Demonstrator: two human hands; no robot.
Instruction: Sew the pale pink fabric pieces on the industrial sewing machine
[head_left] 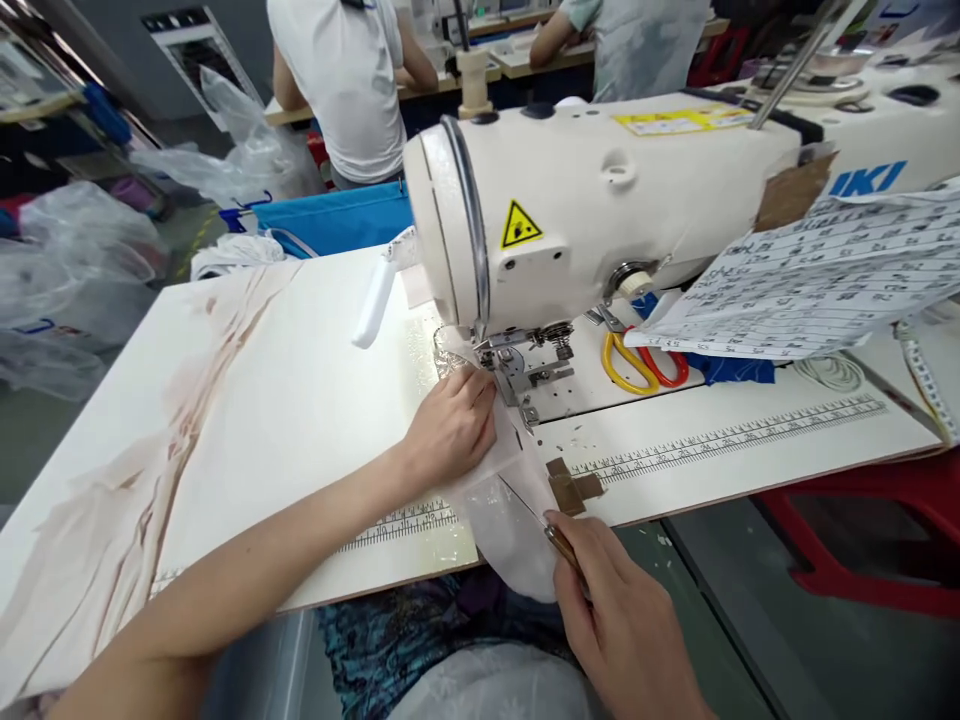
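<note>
A pale pink-white piece of fabric (514,530) runs from under the needle area of a white sewing machine (555,190) down over the table's front edge. My left hand (454,425) is closed on this fabric, just in front of the presser foot, and its fingers hide what they pinch. Lower right, my right hand (630,615) grips an awl (562,545) by its wooden handle. The awl's thin metal shaft points up and left across the fabric, its tip at or close to the cloth.
Yellow- and red-handled scissors (630,365) lie behind the needle area. A white plastic-looking tool (375,305) rests left of the machine head. More pale fabric (180,430) stretches along the table's left side. A written sheet (810,270) hangs at right. Other people (341,85) sit beyond.
</note>
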